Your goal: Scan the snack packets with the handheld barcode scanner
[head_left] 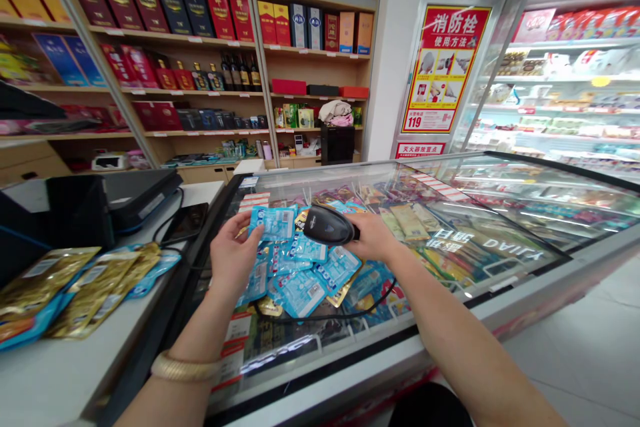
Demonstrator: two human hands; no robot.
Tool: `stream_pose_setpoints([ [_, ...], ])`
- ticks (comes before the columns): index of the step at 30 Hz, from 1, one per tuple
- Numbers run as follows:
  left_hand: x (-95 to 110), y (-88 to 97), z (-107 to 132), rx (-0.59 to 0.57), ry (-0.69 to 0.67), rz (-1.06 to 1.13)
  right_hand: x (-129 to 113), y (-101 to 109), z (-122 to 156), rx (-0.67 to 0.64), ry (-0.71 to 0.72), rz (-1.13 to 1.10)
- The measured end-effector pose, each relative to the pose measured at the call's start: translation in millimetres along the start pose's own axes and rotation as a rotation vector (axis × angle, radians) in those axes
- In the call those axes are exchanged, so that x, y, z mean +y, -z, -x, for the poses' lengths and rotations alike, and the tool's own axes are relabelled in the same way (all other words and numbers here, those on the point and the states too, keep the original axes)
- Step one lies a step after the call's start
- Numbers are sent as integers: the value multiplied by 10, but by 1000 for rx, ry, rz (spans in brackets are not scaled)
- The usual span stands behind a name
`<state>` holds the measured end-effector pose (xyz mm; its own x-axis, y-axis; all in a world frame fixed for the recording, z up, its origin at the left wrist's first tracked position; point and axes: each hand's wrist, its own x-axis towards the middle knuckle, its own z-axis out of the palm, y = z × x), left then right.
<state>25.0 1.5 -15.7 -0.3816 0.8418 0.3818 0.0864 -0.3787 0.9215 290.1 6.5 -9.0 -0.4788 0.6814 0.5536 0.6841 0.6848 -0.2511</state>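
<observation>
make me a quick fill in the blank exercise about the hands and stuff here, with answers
1. The scanner is held in the person's ____ hand.
2. The packet in the left hand is mostly ____ in colour.
3. A bracelet circles the ____ arm.
4. The large number on the red-and-yellow sign is ____.

Missing words: right; blue; left; 119.

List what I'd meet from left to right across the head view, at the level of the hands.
Gold packets → black flat device → left hand → held blue packet → black scanner → right hand → white lettering.
</observation>
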Motion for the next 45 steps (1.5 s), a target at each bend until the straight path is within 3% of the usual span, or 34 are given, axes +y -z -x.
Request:
stream_pose_setpoints([
  [6,-47,-28,10,14,36,37,94,20,8,49,-53,15],
  [13,-108,-353,-35,-97,67,-51,399,160,62,220,-471,193],
  [18,-129,-607,-136,-163,-55,-313,456,182,85,215,-597,257],
  [22,-120,-583,-135,-186,-230,-460,434,164,88,203,-588,248],
  [24,-118,-449,-112,-185,-306,-531,424,158,87,205,-571,230],
  [27,-116,-79,-106,-147,-318,-606,404,151,79,204,-534,201],
  [31,-29,659,-180,-46,-247,-773,358,121,70,174,-486,191],
  [34,153,1268,-203,104,-201,-980,321,86,68,160,-453,193],
  [37,369,1796,-123,322,-65,-1282,292,57,67,169,-412,180],
  [40,499,2159,4,478,169,-1428,267,35,63,169,-378,175],
  [43,502,2362,84,357,408,-1455,240,16,58,158,-335,159],
  [45,462,2444,105,262,442,-1448,220,3,56,154,-310,154],
])
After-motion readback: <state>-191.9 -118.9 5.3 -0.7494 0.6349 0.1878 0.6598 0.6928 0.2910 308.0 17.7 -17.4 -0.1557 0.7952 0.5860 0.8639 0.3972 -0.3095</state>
